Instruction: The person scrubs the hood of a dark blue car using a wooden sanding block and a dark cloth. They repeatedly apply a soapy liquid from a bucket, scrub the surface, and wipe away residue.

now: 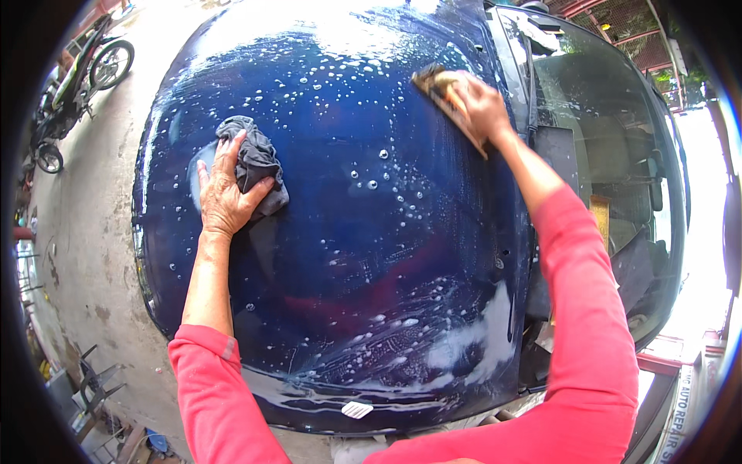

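"Lying bunched on a car's wet blue hood (332, 216), a grey cloth (263, 155) is sitting left of the middle, under the person's left hand (222, 193). Farther right, near the windshield (641, 139), the right hand (481, 104) is holding a tan tool (452, 112) with a dark end."

"What could be going wrong from here?"

"In my judgement, any grit getting trapped beneath the cloth or the tool could be scratching the hood. The wet surface could also be making the cloth skid out from under the thumb."

"How are the fingers meeting them?"

"The left fingers are lying spread along the cloth's left side, while the thumb is pressing its lower right; the cloth is bulging between thumb and forefinger. The right fingers are bunching together over the tool's upper part, and its lower end is slanting out below them. I'm not managing to tell its exact kind."

"And what is surrounding all that?"

"Soap bubbles (372, 185) are dotting the hood, and white foam (471, 340) is streaking its near right corner. Red sleeves (216, 394) are showing below. Beyond the hood's left edge, concrete ground (85, 216) is stretching away, with a motorcycle (76, 89) standing at the upper left."
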### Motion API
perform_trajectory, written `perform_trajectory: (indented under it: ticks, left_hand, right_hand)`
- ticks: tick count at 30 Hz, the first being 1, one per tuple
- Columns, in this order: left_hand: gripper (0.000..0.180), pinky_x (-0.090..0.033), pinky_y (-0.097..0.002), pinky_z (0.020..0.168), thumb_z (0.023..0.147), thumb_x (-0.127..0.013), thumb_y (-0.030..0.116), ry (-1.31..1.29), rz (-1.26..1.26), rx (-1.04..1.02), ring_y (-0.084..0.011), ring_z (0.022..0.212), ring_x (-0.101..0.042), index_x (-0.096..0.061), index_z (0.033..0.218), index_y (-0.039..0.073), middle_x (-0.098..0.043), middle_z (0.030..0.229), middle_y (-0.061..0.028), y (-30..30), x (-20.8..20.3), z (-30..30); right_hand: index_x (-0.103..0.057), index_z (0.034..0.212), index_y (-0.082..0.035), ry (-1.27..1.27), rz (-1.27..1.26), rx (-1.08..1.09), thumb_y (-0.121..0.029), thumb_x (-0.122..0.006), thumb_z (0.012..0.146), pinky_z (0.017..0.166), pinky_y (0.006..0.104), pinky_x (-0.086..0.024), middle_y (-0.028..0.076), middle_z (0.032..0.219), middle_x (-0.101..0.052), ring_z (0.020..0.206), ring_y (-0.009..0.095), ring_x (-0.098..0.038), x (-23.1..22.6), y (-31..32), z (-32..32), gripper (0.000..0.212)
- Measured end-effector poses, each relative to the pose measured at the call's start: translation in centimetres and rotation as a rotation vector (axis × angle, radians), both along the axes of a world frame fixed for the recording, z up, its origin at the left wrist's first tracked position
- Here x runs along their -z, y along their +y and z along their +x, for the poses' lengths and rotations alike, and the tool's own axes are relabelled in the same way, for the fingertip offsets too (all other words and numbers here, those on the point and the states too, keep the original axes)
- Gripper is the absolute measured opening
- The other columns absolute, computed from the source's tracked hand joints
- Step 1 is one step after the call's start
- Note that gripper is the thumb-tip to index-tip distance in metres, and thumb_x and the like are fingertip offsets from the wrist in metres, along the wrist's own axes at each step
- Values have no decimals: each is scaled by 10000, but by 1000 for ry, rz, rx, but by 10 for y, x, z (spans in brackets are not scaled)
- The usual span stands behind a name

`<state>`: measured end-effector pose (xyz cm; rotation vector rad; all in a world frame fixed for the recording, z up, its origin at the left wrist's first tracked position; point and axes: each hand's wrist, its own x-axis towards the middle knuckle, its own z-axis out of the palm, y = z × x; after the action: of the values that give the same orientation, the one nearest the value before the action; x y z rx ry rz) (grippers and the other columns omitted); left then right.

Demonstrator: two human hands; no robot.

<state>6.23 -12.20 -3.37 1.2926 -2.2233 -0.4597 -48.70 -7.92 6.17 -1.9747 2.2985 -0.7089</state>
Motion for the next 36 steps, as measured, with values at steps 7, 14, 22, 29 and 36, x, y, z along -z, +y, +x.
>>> perform_trajectory:
  ticks: [7,14,22,29,36]
  left_hand:
    - [1033,-110,-726,1304,833,-817,626,-48,66,-17,-354,1648,-328,-401,1698,243,-458,1717,-154,1,-10,-3]
    - [1012,-115,-719,1308,848,-819,579,-45,-7,-8,-357,1634,-362,-397,1696,220,-484,1699,-127,1,0,1]
    - [1034,-102,-706,1316,832,-823,623,-14,71,-7,-350,1644,-338,-408,1696,234,-470,1708,-155,1,-12,-3]
    - [1024,-108,-709,1313,836,-830,574,-24,59,2,-344,1645,-336,-397,1698,230,-469,1709,-143,1,-4,0]
    - [1029,-95,-707,1315,830,-837,554,-50,95,-12,-353,1649,-326,-390,1700,233,-454,1718,-147,2,-14,-2]
  right_hand:
    - [-681,1474,-76,-531,134,-18,-311,-759,1022,1146,396,-530,177,1417,-738,1339,309,-701,-20,86,81,516]
    - [-764,1308,-172,-118,-46,-27,-343,-649,1072,999,406,-607,124,1204,-813,1147,327,-781,-7,13,6,314]
    - [-719,1397,-79,-43,6,-254,-280,-753,1040,1119,411,-565,186,1416,-725,1253,343,-742,-21,94,71,411]
    - [-757,1325,-140,-59,21,133,-414,-641,1072,1012,424,-604,152,1334,-767,1198,349,-750,5,-27,-14,392]
    - [-724,1377,-101,323,-230,-503,-196,-740,1036,1061,417,-604,159,1312,-773,1214,325,-757,-7,67,73,354]
